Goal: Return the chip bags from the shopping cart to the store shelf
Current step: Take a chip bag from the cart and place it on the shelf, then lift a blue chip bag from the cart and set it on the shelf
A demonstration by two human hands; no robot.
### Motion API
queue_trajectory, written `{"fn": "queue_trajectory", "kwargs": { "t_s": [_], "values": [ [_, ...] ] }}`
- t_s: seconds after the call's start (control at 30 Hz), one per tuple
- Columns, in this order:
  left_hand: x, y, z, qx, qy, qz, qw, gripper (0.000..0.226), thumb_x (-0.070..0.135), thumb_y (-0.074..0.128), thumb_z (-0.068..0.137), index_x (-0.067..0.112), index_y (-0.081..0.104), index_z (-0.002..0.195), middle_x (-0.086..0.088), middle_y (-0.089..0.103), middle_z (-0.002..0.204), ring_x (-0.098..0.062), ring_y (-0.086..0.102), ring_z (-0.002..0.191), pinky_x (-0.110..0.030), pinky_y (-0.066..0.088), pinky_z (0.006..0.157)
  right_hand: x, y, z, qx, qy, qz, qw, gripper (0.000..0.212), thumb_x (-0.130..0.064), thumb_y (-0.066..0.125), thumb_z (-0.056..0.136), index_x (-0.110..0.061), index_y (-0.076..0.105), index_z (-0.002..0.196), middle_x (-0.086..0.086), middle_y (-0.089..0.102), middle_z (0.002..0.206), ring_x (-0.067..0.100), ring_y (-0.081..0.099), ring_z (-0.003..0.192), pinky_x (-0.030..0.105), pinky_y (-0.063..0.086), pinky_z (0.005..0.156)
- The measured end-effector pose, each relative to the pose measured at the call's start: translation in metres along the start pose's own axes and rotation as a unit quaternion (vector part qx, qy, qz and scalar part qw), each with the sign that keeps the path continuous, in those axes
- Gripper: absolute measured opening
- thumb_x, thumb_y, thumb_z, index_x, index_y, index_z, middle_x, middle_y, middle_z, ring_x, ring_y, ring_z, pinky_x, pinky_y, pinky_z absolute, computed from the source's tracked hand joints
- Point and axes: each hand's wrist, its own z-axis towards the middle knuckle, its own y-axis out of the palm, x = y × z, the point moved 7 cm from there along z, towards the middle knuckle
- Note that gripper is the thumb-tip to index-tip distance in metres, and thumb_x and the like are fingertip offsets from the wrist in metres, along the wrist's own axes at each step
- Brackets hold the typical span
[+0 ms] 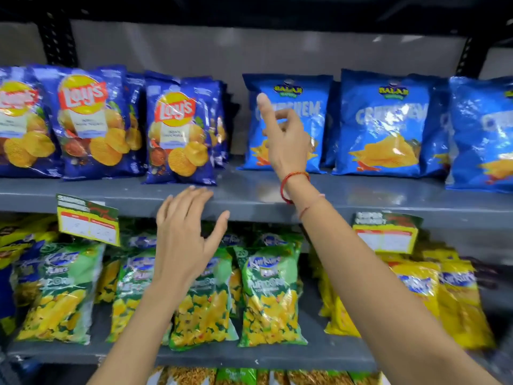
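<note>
- Chip bags [286, 123] upright on upper shelf [249, 190], centre of frame; cart out of view.
- Right hand [287, 137] loosely curled, empty, against light-blue bag.
- Left hand [183, 240] spread, empty, below shelf edge.
- Probably between placements; next, back to cart for another.

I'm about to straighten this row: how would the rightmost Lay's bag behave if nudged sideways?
The Lay's bag looks puffed with air, so probably light and easy to tip. It stands upright at the shelf edge, so a push might topple it forward. Its glossy film likely slides easily.
</note>
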Motion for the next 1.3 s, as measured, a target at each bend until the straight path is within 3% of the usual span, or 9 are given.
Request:
{"fn": "queue_trajectory", "kwargs": {
  "t_s": [0.17, 0.37, 0.6, 0.67, 0.73, 0.9, 1.0, 1.07, 1.3],
  "values": [
    [0.102, 0.045, -0.030, -0.003, 0.105, -0.149, 0.983, 0.033, 0.032, 0.051, 0.089, 0.008, 0.062, 0.108, -0.008, 0.066, 0.113, -0.024, 0.056, 0.112, -0.032, 0.035, 0.099, 0.032, -0.133, -0.034, 0.081, 0.010, -0.056, 0.995, 0.040, -0.070, 0.051, 0.071, -0.030, 0.055, 0.067, 0.008, 0.070, 0.076, 0.029, 0.066, 0.074, 0.051, 0.053, 0.081],
    [0.231, 0.143, -0.124, -0.193, 0.194, -0.294, 0.916, 0.030, 0.027, 0.053, 0.089, 0.003, 0.066, 0.101, -0.013, 0.068, 0.104, -0.030, 0.062, 0.102, -0.039, 0.046, 0.092, 0.095, -0.311, -0.121, 0.197, 0.064, -0.159, 0.965, 0.038, -0.066, 0.050, 0.074, -0.028, 0.056, 0.069, 0.011, 0.068, 0.070, 0.023, 0.063, 0.064, 0.044, 0.053, 0.069],
    [0.340, 0.245, -0.263, -0.435, 0.208, -0.339, 0.808, 0.026, 0.016, 0.063, 0.082, -0.002, 0.064, 0.101, -0.020, 0.067, 0.100, -0.036, 0.062, 0.097, -0.038, 0.040, 0.092, 0.209, -0.482, -0.285, 0.295, 0.258, -0.282, 0.876, 0.028, -0.052, 0.057, 0.087, -0.029, 0.055, 0.071, -0.009, 0.064, 0.066, 0.003, 0.061, 0.065, 0.017, 0.048, 0.069],
    [0.363, 0.267, -0.303, -0.491, 0.201, -0.348, 0.773, 0.025, 0.015, 0.063, 0.084, -0.001, 0.063, 0.103, -0.021, 0.066, 0.102, -0.036, 0.059, 0.099, -0.033, 0.037, 0.092, 0.247, -0.516, -0.340, 0.306, 0.349, -0.306, 0.831, 0.031, -0.055, 0.058, 0.085, -0.025, 0.058, 0.076, -0.004, 0.064, 0.066, 0.015, 0.063, 0.065, 0.028, 0.052, 0.071],
    [0.381, 0.287, -0.342, -0.547, 0.182, -0.356, 0.735, 0.026, 0.014, 0.063, 0.085, -0.002, 0.062, 0.106, -0.022, 0.064, 0.107, -0.035, 0.057, 0.104, -0.027, 0.032, 0.092, 0.283, -0.540, -0.394, 0.313, 0.437, -0.302, 0.787, 0.042, -0.058, 0.057, 0.084, -0.017, 0.060, 0.084, 0.005, 0.066, 0.072, 0.025, 0.062, 0.069, 0.041, 0.052, 0.073],
    [0.399, 0.347, -0.438, -0.662, 0.155, -0.302, 0.668, 0.036, 0.022, 0.059, 0.088, 0.000, 0.057, 0.116, -0.022, 0.058, 0.117, -0.035, 0.050, 0.113, -0.035, 0.032, 0.099, 0.356, -0.559, -0.500, 0.271, 0.601, -0.298, 0.690, 0.058, -0.065, 0.050, 0.084, -0.011, 0.062, 0.100, 0.017, 0.070, 0.101, 0.033, 0.064, 0.102, 0.036, 0.044, 0.081],
    [0.392, 0.386, -0.488, -0.719, 0.121, -0.224, 0.647, 0.045, 0.033, 0.055, 0.089, 0.002, 0.053, 0.121, -0.026, 0.055, 0.120, -0.038, 0.048, 0.116, -0.043, 0.035, 0.101, 0.394, -0.555, -0.543, 0.242, 0.667, -0.292, 0.642, 0.064, -0.071, 0.044, 0.084, -0.013, 0.061, 0.106, 0.018, 0.068, 0.094, 0.035, 0.064, 0.102, 0.034, 0.038, 0.071],
    [0.384, 0.408, -0.517, -0.749, 0.102, -0.170, 0.632, 0.051, 0.037, 0.054, 0.089, 0.001, 0.050, 0.126, -0.028, 0.053, 0.124, -0.040, 0.046, 0.118, -0.045, 0.036, 0.101, 0.419, -0.551, -0.566, 0.244, 0.691, -0.273, 0.623, 0.067, -0.071, 0.044, 0.084, -0.011, 0.058, 0.108, 0.015, 0.065, 0.087, 0.036, 0.064, 0.099, 0.035, 0.039, 0.069],
    [0.382, 0.474, -0.569, -0.767, 0.042, -0.116, 0.630, 0.061, 0.040, 0.050, 0.090, 0.000, 0.036, 0.133, -0.033, 0.038, 0.135, -0.041, 0.033, 0.129, -0.045, 0.028, 0.108, 0.492, -0.544, -0.607, 0.338, 0.691, -0.187, 0.611, 0.082, -0.064, 0.055, 0.083, -0.002, 0.041, 0.135, 0.022, 0.056, 0.133, 0.038, 0.053, 0.122, 0.044, 0.042, 0.097]
  ]
}}
